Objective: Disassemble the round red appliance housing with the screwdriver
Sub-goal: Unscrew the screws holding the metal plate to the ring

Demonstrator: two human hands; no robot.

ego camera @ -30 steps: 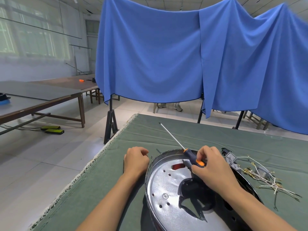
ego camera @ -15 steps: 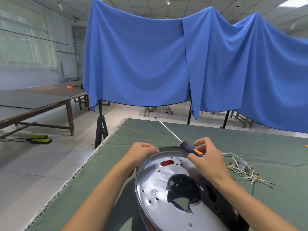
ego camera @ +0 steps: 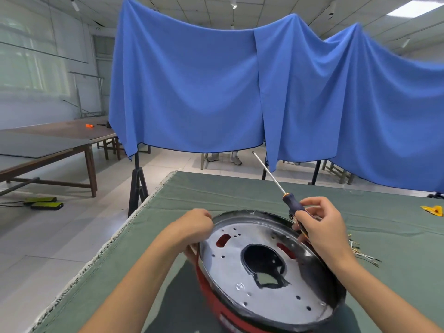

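Now left hand (ego camera: 195, 224) curled on rim of round red metal-lined appliance housing (ego camera: 264, 267); right hand (ego camera: 319, 224) fingers clamped on dark-handled orange-tipped screwdriver (ego camera: 292, 203), tip pointing away. Advice: turn tip down, seat squarely in screw, brace housing.

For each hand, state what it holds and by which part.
The right hand holds the screwdriver by its handle, shaft pointing up and away. The left hand grips the red housing at its far left rim.
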